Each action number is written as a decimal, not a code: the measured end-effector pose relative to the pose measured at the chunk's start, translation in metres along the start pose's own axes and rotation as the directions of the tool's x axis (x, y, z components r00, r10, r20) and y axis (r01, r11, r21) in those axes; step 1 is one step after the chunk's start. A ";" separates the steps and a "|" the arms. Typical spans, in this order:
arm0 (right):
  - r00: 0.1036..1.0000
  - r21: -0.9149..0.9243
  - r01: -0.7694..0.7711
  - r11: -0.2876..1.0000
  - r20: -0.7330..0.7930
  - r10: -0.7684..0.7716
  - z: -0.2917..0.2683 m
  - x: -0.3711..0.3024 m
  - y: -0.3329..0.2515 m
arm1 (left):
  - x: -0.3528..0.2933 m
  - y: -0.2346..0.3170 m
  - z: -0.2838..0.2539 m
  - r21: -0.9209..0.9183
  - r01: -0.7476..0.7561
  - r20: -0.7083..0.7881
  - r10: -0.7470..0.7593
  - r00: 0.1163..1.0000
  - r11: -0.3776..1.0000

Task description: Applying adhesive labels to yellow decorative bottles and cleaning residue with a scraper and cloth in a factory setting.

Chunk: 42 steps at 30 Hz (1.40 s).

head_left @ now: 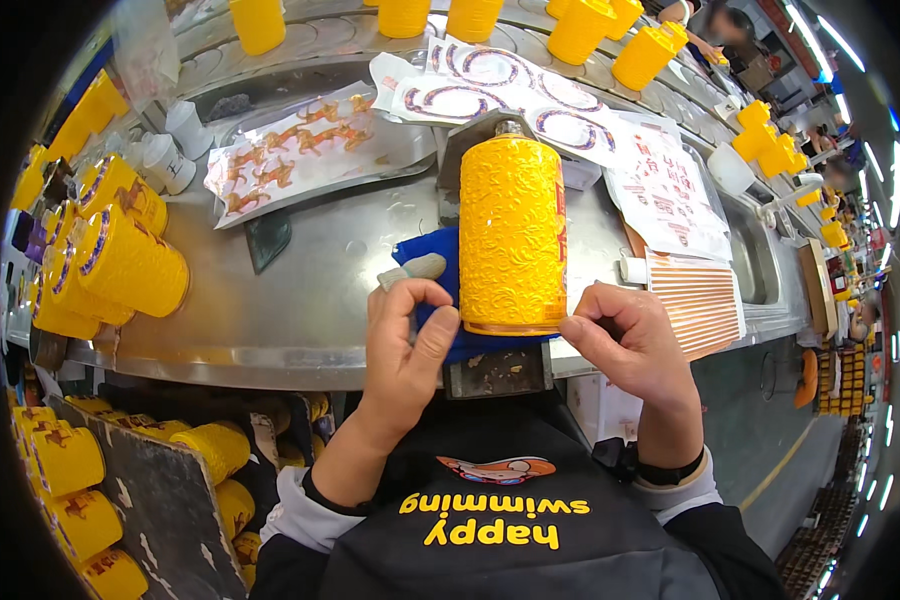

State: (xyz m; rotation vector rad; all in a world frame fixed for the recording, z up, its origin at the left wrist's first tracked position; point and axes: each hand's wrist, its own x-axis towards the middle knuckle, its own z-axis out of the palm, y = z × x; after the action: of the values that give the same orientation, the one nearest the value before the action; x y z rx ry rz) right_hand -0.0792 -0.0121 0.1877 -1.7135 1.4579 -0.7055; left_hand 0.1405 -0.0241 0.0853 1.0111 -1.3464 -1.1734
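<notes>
A yellow embossed bottle (511, 235) lies on a dark stand in front of me, its neck pointing away. Around its near, base end runs a thin copper-coloured strip (515, 328). My left hand (402, 345) pinches thumb against finger at the strip's left end, just beside the bottle. A pale finger cot (420, 270) covers its stretched-out index finger. At the lower right edge of the bottle, my right hand (630, 340) has thumb and index finger pressed together on the strip's other end. Under the bottle lies a blue cloth (432, 250).
To the right lies a sheet of copper-coloured strips (690, 300), below a printed sticker sheet (665, 190). Sheets of horse stickers (300, 145) and curved purple stickers (490, 85) lie farther back. Yellow bottles (135, 262) crowd the left; more stand on a shelf below (65, 460).
</notes>
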 end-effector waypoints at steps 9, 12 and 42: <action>1.000 0.051 -0.012 0.999 0.004 0.012 -0.004 -0.001 0.000 | 0.002 -0.001 0.011 0.083 -0.069 0.066 0.064 0.996 0.994; 1.000 0.029 0.016 0.999 -0.008 -0.016 -0.005 -0.001 0.004 | 0.002 -0.003 0.013 0.011 -0.032 0.061 0.031 0.998 0.999; 1.000 0.208 -0.015 0.978 0.027 0.010 -0.004 -0.003 0.028 | 0.004 -0.005 0.020 0.042 -0.062 0.022 0.062 0.998 0.997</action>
State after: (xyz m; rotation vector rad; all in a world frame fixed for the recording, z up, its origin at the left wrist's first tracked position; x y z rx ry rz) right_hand -0.0985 -0.0115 0.1665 -1.5459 1.3259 -0.7977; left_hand 0.1201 -0.0264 0.0810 0.9829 -1.4142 -1.1155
